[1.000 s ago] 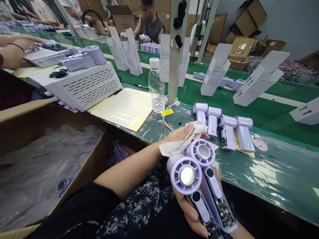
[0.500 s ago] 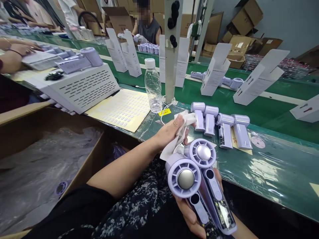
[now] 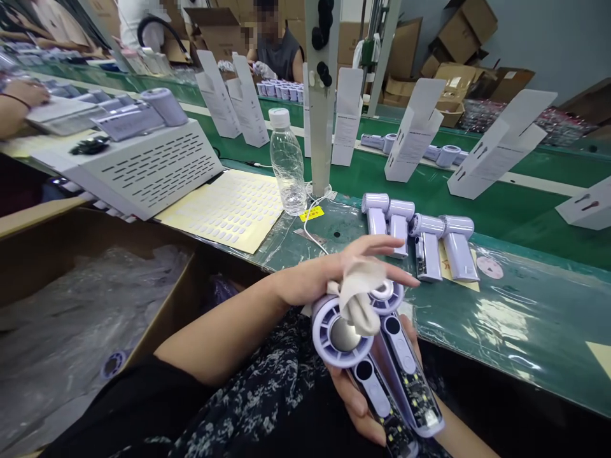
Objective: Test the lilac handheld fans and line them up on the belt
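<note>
Two lilac handheld fans lie side by side in my right hand (image 3: 353, 404), its fingers wrapped round their handles from below. The nearer fan (image 3: 379, 391) and the farther fan (image 3: 405, 353) have round slotted heads with silver centres, and handles with see-through panels showing circuit boards. Over the heads, my left hand (image 3: 334, 273) holds a crumpled off-white cloth (image 3: 360, 296), with some fingers stretched out to the right. The cloth hangs on the nearer fan's head and partly covers both silver centres. My left thumb is hidden behind the cloth.
Several lilac fans (image 3: 427, 245) lie on the green bench (image 3: 520, 318) beyond my hands. A clear bottle (image 3: 289, 168) stands by a metal post (image 3: 321, 121). A sticker sheet (image 3: 229, 210), a slotted metal box (image 3: 157, 168) and an open carton (image 3: 162, 324) are left. White boxes (image 3: 415, 130) line the conveyor.
My left hand has moved the cloth from behind the fan heads onto their front faces, and its fingers have straightened out. The fans have shifted slightly left in my right hand.
</note>
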A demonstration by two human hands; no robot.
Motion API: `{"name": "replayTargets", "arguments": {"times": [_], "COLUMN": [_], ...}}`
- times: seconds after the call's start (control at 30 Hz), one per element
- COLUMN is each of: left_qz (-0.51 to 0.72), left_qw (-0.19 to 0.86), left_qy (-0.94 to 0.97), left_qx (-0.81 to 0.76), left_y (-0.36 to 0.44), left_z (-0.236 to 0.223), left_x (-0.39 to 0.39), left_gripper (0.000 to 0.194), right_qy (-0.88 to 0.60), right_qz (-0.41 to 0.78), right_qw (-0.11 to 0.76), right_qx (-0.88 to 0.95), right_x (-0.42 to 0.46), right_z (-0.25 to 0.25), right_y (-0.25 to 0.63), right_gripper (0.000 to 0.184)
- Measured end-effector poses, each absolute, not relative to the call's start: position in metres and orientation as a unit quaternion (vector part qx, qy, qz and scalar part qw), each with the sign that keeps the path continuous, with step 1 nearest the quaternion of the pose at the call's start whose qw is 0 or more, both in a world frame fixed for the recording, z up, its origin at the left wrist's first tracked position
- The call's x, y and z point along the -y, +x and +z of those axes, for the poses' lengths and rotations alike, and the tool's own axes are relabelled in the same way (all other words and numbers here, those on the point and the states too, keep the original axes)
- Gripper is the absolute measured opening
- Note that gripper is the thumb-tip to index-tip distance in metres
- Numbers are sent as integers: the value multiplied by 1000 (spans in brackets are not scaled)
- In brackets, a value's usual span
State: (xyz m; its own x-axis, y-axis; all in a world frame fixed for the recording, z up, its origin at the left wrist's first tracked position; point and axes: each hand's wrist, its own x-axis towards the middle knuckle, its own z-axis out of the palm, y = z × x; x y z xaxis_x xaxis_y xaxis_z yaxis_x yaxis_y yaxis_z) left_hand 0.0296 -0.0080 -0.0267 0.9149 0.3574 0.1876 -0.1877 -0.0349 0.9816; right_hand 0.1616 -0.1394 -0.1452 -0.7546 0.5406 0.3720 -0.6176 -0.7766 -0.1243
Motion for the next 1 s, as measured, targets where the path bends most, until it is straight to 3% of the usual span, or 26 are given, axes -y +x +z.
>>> {"name": "replayTargets", "arguments": {"times": [0.1,0.23,0.3,0.47,0.63,0.87,1.0], "left_qz": [137,68,46,47,86,148,84], "left_qw": [649,713,718,647,606,620,625], "left_qy": [747,695,694,761,790,766,775], "left_qx": [-44,-60,-38,-31,-45,-82,-28], "left_y": [25,22,23,26,22,25,24], "left_z": [-28,-45,-49,-43,-48,-54,-45], "left_x": [0,-16,-21,-19,-12,-8,-11], "left_gripper": [57,84,85,66,57,78,77], "right_qy": [105,63,58,119,61,78,126], "right_qz": [939,943,943,935,947,947,946], "right_qw": [308,306,307,317,299,291,278], "right_qx": [107,115,116,106,103,109,108], "right_x": [141,144,145,145,145,149,150], "right_z": [-143,-139,-140,-148,-152,-170,-167], "right_y": [163,162,161,159,162,158,154], "right_gripper": [116,105,102,123,118,129,132]}}
